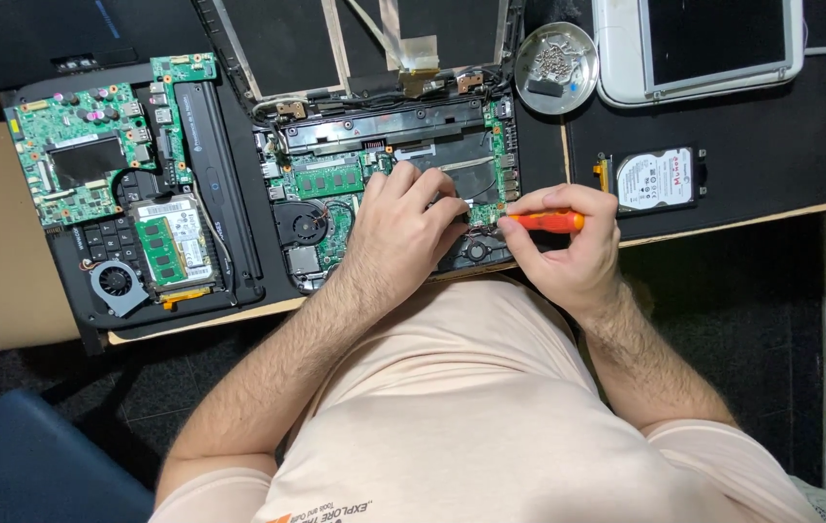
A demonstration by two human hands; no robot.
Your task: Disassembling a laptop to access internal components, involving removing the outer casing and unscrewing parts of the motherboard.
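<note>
Two hands work over the opened laptop base (389,184), which lies in the middle of the black desk mat (723,145) with its green circuit board and black fan exposed. The left hand (403,232) rests on the board's lower middle, fingers curled down and pressing on it; whether anything sits under those fingers cannot be told. The right hand (568,247) is closed around an orange-handled screwdriver (544,222), held nearly level, its tip pointing left at the base's lower right corner, just beside the left fingertips.

Left of the laptop base lies a second dismantled machine (132,194) with a loose green board, a memory module and a small grey fan. Above and to the right of the laptop base stands a round metal dish of screws (556,53), and right of that a white-framed tablet (699,44). A bare hard drive (657,178) lies to the right of the laptop base, just past the right hand.
</note>
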